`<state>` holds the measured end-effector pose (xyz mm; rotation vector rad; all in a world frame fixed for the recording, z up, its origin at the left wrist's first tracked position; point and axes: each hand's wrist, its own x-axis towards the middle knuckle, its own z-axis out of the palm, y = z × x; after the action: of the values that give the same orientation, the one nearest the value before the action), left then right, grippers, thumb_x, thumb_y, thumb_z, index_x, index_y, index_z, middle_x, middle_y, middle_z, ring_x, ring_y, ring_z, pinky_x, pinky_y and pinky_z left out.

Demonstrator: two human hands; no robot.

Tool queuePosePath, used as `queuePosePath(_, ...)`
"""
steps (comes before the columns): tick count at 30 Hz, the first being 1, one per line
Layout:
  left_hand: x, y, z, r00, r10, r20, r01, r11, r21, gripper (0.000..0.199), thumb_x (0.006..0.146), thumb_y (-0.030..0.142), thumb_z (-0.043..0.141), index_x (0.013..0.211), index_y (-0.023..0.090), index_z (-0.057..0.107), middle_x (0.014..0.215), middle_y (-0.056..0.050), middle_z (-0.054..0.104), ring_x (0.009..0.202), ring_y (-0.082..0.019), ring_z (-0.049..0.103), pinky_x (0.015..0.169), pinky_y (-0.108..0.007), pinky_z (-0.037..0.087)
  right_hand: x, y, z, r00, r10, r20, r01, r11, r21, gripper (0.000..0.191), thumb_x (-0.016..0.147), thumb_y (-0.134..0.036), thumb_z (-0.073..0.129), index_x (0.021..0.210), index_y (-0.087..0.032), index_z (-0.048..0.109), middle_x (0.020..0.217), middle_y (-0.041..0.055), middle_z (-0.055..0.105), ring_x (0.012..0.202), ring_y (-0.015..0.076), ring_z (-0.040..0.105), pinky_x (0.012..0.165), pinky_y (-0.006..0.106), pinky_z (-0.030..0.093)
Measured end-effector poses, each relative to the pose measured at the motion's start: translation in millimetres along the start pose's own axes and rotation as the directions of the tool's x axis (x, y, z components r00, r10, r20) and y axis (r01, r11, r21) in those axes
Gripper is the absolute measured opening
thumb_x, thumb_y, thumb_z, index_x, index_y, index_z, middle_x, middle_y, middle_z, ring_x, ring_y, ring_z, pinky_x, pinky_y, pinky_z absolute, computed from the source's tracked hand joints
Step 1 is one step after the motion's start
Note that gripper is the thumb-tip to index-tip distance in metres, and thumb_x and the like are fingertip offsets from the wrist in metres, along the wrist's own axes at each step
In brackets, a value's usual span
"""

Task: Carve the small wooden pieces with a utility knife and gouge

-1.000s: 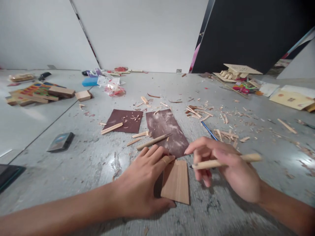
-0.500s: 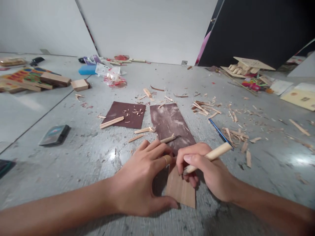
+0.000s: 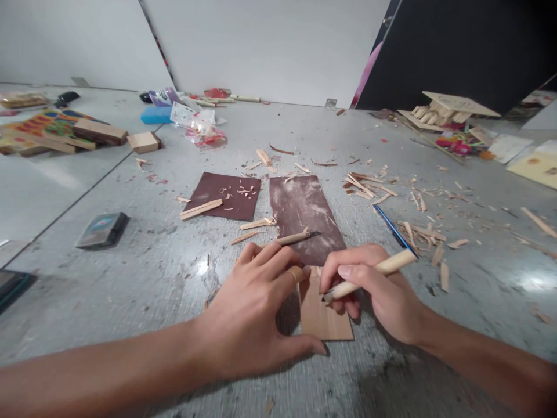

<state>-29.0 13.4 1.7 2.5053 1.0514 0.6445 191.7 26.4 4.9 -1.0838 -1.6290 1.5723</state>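
Carrying everything is the scratched grey flat tabletop. On it, the left hand, spread half-open, touches the upper left corner of the thin brown four-sided wooden board, probably against sliding; this board lies flat between both hands. The right hand is closed pen-like around the pale round wooden-handled tool, perhaps for fine control.
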Motion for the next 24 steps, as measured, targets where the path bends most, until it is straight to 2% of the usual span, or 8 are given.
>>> queuePosePath(3,0.6,-0.6,0.3,1.0,0.006,-0.016,-0.006,1.0,0.002,0.061,0.076,0.074,0.073,0.101,0.019,0.066,0.106,-0.007,0.065,0.097,-0.028,0.058,0.085,-0.044,0.034,-0.3,1.1,3.6,0.999,-0.03,-0.03,0.029,0.999,-0.013,0.028,0.086,-0.025,0.047,0.071,-0.016,0.07,0.055,0.0013,0.06,0.045,0.0111,0.052,0.04,0.02,0.038)
queuePosePath(7,1.0,-0.8,0.8,1.0,0.007,-0.02,-0.007,1.0,0.005,0.058,0.078,0.071,0.074,0.101,0.018,0.065,0.105,-0.007,0.064,0.095,-0.028,0.058,0.084,-0.043,0.033,2.7,0.2,8.1,0.995,-0.084,-0.056,0.082,0.996,-0.041,0.025,0.08,-0.019,0.047,0.064,-0.018,0.065,0.049,-0.0011,0.054,0.042,0.0097,0.044,0.038,0.021,0.031)
queuePosePath(14,0.3,0.1,0.8,1.0,0.009,0.021,-0.01,1.0,0.019,0.058,0.08,0.071,0.072,0.1,0.017,0.066,0.105,-0.008,0.063,0.096,-0.029,0.058,0.083,-0.043,0.032,7.6,0.5,3.2,0.986,-0.168,0.013,0.167,0.964,-0.206,0.026,0.081,-0.018,0.046,0.059,-0.018,0.061,0.048,-0.0027,0.053,0.041,0.0085,0.042,0.04,0.021,0.032)
queuePosePath(19,0.2,0.8,0.9,1.0,0.009,0.021,-0.009,1.0,0.022,0.057,0.08,0.071,0.071,0.099,0.017,0.066,0.106,-0.009,0.063,0.097,-0.03,0.058,0.084,-0.044,0.033,10.0,0.2,0.3,0.99,-0.114,0.078,0.125,0.981,-0.147,0.024,0.08,-0.018,0.045,0.058,-0.019,0.056,0.045,-0.004,0.048,0.04,0.009,0.039,0.04,0.022,0.029)
queuePosePath(24,0.8,-0.1,1.0,0.999,-0.001,0.052,0.0,1.0,0.023,0.057,0.081,0.071,0.07,0.099,0.017,0.066,0.108,-0.011,0.064,0.1,-0.031,0.058,0.086,-0.045,0.033,12.0,-5.3,-1.6,0.98,-0.15,0.128,0.175,0.959,-0.224,0.023,0.078,-0.017,0.046,0.057,-0.019,0.057,0.047,-0.0032,0.051,0.042,0.0094,0.042,0.042,0.023,0.031)
